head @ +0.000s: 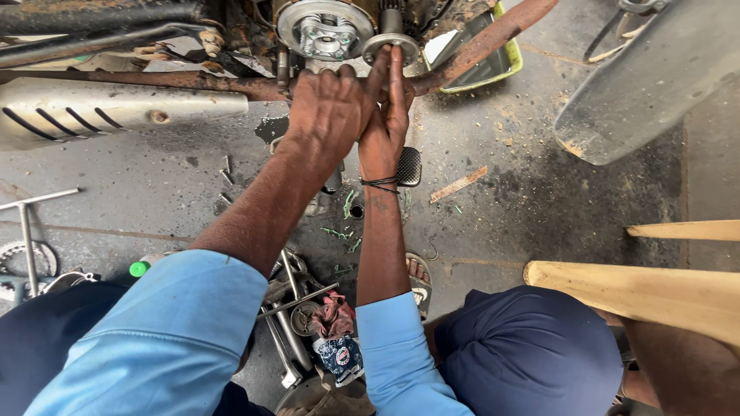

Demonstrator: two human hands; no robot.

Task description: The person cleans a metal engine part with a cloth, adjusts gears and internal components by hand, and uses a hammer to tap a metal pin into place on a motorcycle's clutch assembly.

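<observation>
Both my hands reach up to the underside of a motorcycle engine at the top of the view. My left hand (pixel 327 108) rests over a rusty frame bar (pixel 193 81), fingers curled near a small round metal disc (pixel 391 46). My right hand (pixel 388 115) stretches its fingers up onto that disc. A black band circles my right wrist. Beside the disc sits a larger silver clutch assembly (pixel 324 31). Whether either hand grips a small part is hidden by the fingers.
A chrome exhaust muffler (pixel 116 112) lies at left. A green tray (pixel 486 62) sits at top right, a grey mudguard (pixel 647 85) farther right. Tools and a rag (pixel 331 316) lie between my knees. A T-handle wrench (pixel 31 223) lies left; wooden pieces (pixel 655 293) at right.
</observation>
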